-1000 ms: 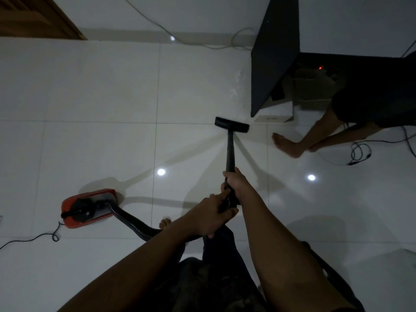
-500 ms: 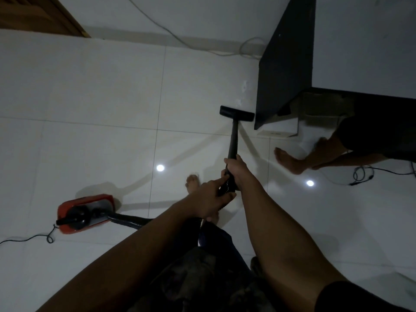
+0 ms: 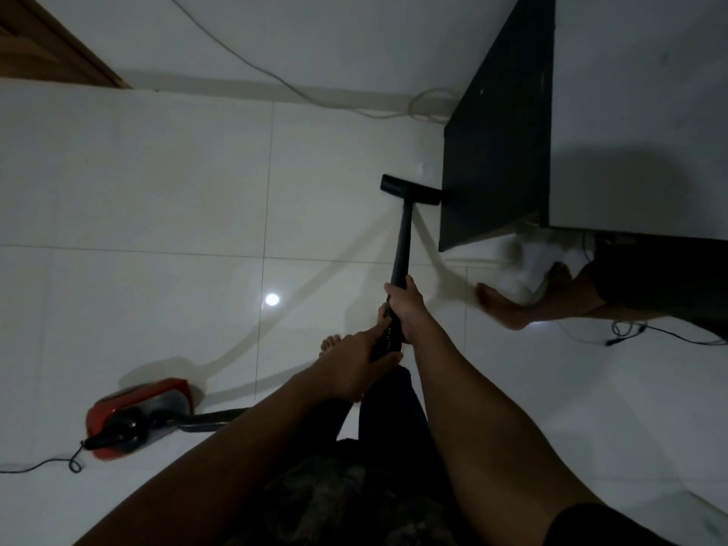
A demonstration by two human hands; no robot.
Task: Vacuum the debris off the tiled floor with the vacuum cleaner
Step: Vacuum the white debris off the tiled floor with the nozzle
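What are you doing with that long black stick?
A person is vacuuming the white tiled floor. Both hands grip the black wand: the right hand higher up, the left hand just below it. The nozzle sits on the floor right beside a dark cabinet. The red vacuum cleaner rests on the floor to the left, joined by its hose. Someone else's bare foot is nearby.

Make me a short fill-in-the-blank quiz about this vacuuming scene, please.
1. Both hands, left hand and right hand, grip the black vacuum ____.
2. The black floor nozzle sits beside the ____ cabinet.
3. The vacuum's canister body is coloured ____.

Missing words: wand; black; red.
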